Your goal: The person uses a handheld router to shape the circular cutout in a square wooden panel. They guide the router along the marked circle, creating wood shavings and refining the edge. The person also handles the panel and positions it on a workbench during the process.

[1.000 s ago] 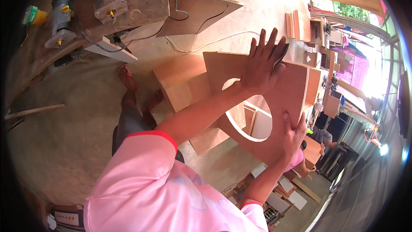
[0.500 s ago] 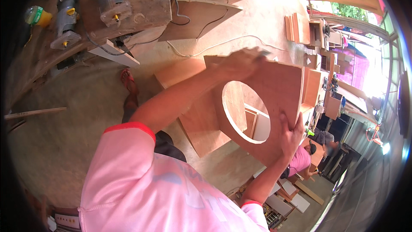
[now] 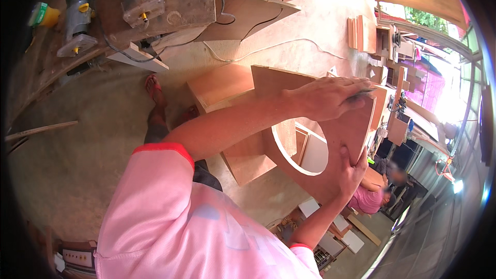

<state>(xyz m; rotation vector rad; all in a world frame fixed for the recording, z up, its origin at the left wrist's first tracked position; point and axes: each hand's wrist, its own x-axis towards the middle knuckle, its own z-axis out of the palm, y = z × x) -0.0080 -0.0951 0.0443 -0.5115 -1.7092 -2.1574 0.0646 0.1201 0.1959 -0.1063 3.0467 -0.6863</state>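
I have the wooden panel (image 3: 338,129) in front of me, tilted between both hands, its wide face toward my view and a large round hole cut through it. Its long upper edge runs from the left corner down to the right one, and the pale thickness of the hole's rim shows along the lower left.

My left hand (image 3: 321,95) lies across that upper edge close to the right corner. Its fingers are extended side by side, barely parted from the thumb, with a dark flat piece (image 3: 360,94) pinched between; I can't tell what it is. My right hand (image 3: 353,175) is closed on the panel's right side: thumb on the face, the other fingers mostly hidden behind the edge. The left forearm passes over the face and hides part of the hole's upper rim.

For room, I read floor (image 3: 98,124) to the left, stretching from the panel's side to the table (image 3: 178,15), where two power tools (image 3: 80,13) stand near the front edge. A brown box (image 3: 222,90) sits just behind the panel's left side; I can't tell whether they touch. A pale cord (image 3: 279,44) curves over the floor beyond the upper edge. On the right it is tighter: a co-worker in pink (image 3: 368,200) bends beyond the right hand.
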